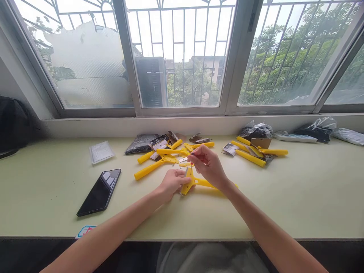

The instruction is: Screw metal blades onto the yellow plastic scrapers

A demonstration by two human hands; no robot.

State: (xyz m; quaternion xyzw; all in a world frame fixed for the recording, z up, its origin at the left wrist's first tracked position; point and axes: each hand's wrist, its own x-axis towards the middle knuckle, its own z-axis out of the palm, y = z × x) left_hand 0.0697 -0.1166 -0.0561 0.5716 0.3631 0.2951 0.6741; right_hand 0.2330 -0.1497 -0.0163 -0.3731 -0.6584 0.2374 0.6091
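Forearms (256,223) come in from both bottom corners, grey clothing (210,259) between them at the bottom edge. Yellow scraper (187,185) sits mid-table between the hands, head tilted, handle running right beneath the right wrist; can't tell if it touches the table. Left hand (173,184) pinches the head, thumb on top, other fingers partly hidden. Right hand (209,163) has fingertips closed together on a small screwdriver (191,165), reddish part showing, shaft pointing down at the head; can't tell if the tip is in a screw.

Just beyond the hands: flat yellow piece (185,164), tiny metal bits (180,167). Left of these, more yellow scrapers (149,170) in a loose pile with printed cards (159,141), black bag (139,145) behind. Right, well apart: second pile of yellow handles (251,158), cardboard (261,143), white card (229,149). Behind that, dark stuff in clear plastic (256,131), white flat box (295,137), white packet (349,135).

Left side: black phone (99,193) lying flat, clear case (101,152) behind it, sticker (84,231) at the front edge of the pale table (313,189). Barred window (227,76) behind, trees (295,64) outside.
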